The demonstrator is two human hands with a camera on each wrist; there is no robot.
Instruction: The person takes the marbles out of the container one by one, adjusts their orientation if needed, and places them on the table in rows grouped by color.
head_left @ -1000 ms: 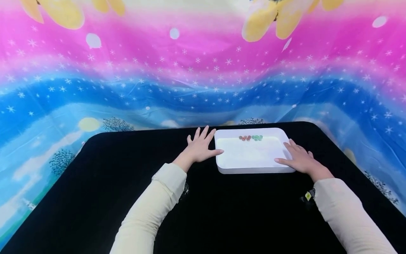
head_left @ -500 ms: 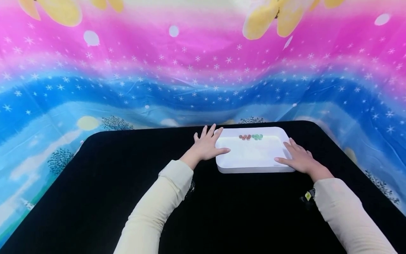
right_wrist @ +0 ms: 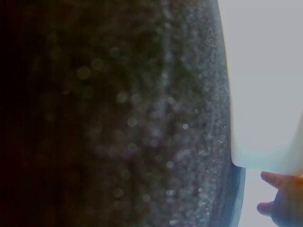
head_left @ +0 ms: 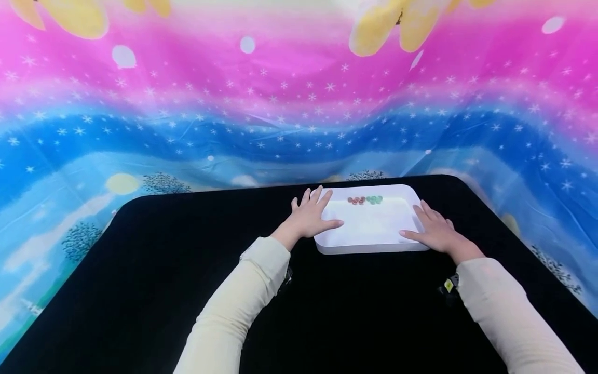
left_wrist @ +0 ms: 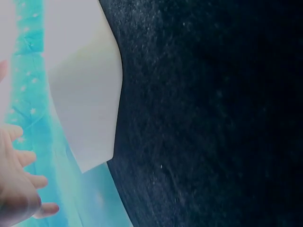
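Note:
A shallow white rectangular tray (head_left: 369, 228) lies toward the back of the black table, with a cluster of small red round pieces (head_left: 356, 200) and a cluster of small green ones (head_left: 375, 199) near its far wall. My left hand (head_left: 310, 215) is at the tray's left rim, fingers spread and straight, its thumb reaching over the inside. At the right rim is my right hand (head_left: 436, 228), fingers extended and thumb over the near right corner. Parts of both hands show at the edges of the wrist views; firm contact with the tray cannot be made out.
The black-covered table (head_left: 369, 311) has rounded far corners. Close behind it hangs a pink and blue patterned cloth (head_left: 299, 93), which also runs along both sides. Each wrist carries a small dark device, partly under the sleeve (head_left: 268, 259).
My left hand has moved right, from beside the tray to over its left rim. My right hand has stayed at the right rim; the head view has shifted slightly.

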